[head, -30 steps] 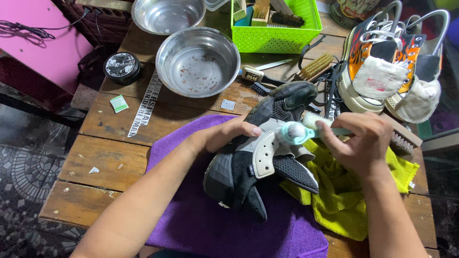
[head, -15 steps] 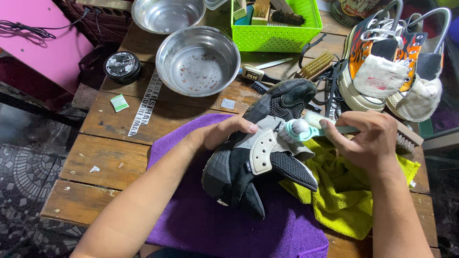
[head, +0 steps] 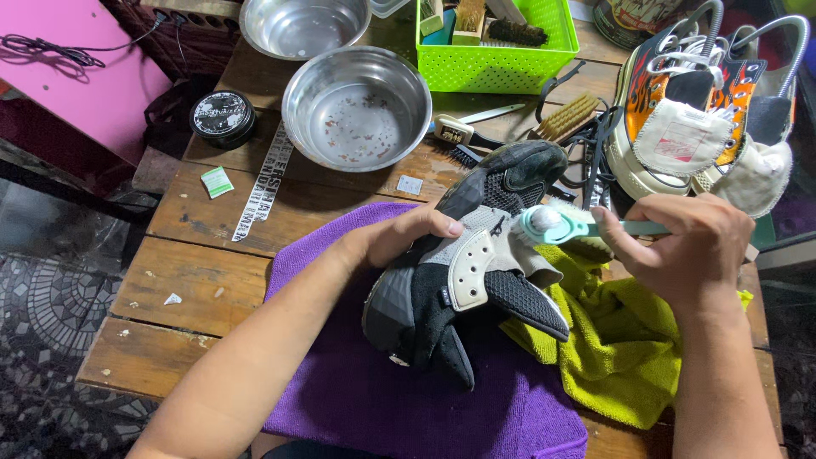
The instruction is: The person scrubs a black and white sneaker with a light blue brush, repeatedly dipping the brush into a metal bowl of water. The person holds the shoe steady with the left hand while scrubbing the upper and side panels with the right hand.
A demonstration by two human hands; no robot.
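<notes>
**Brush on shoe upper: slip and soiling risks; shift since the earlier frames**

Position. Black and grey shoe [head: 463, 272] lies on its side on the purple cloth [head: 357, 399], toe pointing away toward the green basket [head: 497, 59], its far flank over the yellow-green towel [head: 620, 357]. Left hand [head: 399, 238] rests on the near side of the upper, fingers curled together and pressing the shoe down. Right hand [head: 680, 246] has its fingers clamped on the handle of a pale teal brush [head: 561, 225], whose head sits against the grey panel near the tongue.

Risks, as judgement.
- The shoe is steadied by one hand only, on soft cloth. A hard stroke toward the toe could roll it or slide it off the purple cloth onto the bare wooden surface [head: 195, 272].
- The brush head works close to the left fingertips; a slip across the panel could catch them.
- The loose black flap hanging at the shoe's lower edge may fold under the bristles and go uncleaned, or snag.
- Splatter could reach the white high-top sneakers [head: 688, 127] just beyond the right hand.
- The steel bowl [head: 357, 106] stands near the toe; a shoved shoe could knock it.

Change from the earlier frames. The shoe's toe has swung slightly further away. The right hand has drawn a little to the right along the handle. The left hand has shifted its fingers higher on the upper. Bowl, basket and sneakers unchanged.
</notes>
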